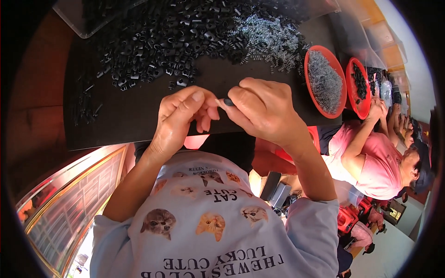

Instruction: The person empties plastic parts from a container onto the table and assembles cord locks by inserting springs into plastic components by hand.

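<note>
Above the near edge of the dark table [204, 69], my two hands are close together. Between the curled fingers of my right hand [264, 109] is a small black plastic piece [228, 102], only its end showing. My left hand [185, 111] is beside it, thumb and fingers bent inward; whatever it may hold is hidden. Beyond my hands lies a large heap of short black tube-like plastic parts [162, 51]. To its right is a loose pile of small metal springs [273, 39].
A red bowl [343, 88] of springs stands at the right. Past it, another red bowl [359, 111] contains black parts, beside a co-worker in pink [371, 162]. Thin black pins [85, 104] lie at the table's left. A clear plastic bin [83, 32] stands at the far left.
</note>
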### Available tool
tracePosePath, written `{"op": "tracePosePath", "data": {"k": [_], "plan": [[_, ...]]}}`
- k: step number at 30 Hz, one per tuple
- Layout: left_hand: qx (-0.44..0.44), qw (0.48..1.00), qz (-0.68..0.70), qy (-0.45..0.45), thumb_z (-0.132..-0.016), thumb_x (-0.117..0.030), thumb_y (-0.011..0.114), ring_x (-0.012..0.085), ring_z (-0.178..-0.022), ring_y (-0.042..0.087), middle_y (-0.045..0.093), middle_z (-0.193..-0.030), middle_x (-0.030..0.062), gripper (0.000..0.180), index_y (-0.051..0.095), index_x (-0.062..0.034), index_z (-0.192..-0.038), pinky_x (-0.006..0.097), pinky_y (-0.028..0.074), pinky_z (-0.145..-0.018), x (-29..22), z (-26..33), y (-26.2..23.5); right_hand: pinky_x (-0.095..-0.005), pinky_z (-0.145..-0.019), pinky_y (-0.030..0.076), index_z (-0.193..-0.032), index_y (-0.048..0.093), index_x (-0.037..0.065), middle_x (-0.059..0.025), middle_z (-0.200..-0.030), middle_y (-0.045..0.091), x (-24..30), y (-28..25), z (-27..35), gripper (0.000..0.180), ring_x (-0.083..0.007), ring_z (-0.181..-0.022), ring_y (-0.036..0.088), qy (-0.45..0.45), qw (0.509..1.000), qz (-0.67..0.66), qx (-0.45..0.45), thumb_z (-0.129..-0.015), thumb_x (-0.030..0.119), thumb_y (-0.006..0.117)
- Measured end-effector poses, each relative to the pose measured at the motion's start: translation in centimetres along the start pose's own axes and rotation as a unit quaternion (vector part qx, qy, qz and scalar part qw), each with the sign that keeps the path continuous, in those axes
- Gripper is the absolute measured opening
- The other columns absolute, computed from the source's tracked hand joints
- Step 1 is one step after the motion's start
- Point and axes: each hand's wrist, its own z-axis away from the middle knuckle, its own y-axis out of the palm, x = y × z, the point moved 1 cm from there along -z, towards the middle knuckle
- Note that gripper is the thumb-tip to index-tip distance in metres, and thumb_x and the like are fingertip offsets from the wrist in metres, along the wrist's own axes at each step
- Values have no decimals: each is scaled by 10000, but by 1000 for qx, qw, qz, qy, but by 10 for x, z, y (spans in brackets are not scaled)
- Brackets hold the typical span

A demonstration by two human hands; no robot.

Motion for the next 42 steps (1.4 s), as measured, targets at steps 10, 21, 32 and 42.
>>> {"op": "tracePosePath", "data": {"k": [10, 21, 32, 42], "plan": [[-68, 995, -52, 51, -985, -142, 549, 77, -678, 574, 617, -807, 23, 150, 597, -11, -1040, 216, 489, -603, 2, -5, 16, -387, -483, 484, -735, 567, 21, -109, -704, 622, -3, 14, -9, 236, -297, -626, 640, 139, 975, -67, 157, -792, 223, 676], [-59, 997, -30, -26, -964, -104, 572, 66, -628, 571, 614, -745, 22, 120, 622, 5, -955, 205, 478, -556, -7, -7, 10, -327, -475, 458, -831, 606, 43, -44, -753, 550, 1, 14, -7, 400, -210, -606, 603, 45, 992, 38, 113, -638, 332, 804], [-29, 996, -56, -56, -979, -96, 502, 77, -640, 582, 614, -734, 37, 181, 632, 30, -980, 214, 474, -571, -9, -1, 11, -326, -468, 454, -734, 584, 57, -44, -754, 522, -5, 5, -13, 300, -205, -589, 581, 24, 992, 30, 120, -625, 255, 780], [-48, 999, -16, -9, -1015, -192, 430, 102, -625, 574, 626, -792, 66, 291, 614, 33, -995, 232, 467, -562, -3, -2, 8, -301, -388, 395, -612, 493, 68, -37, -601, 448, -16, 4, -14, 336, -191, -451, 500, 1, 997, 25, 80, -668, 216, 790]]}}
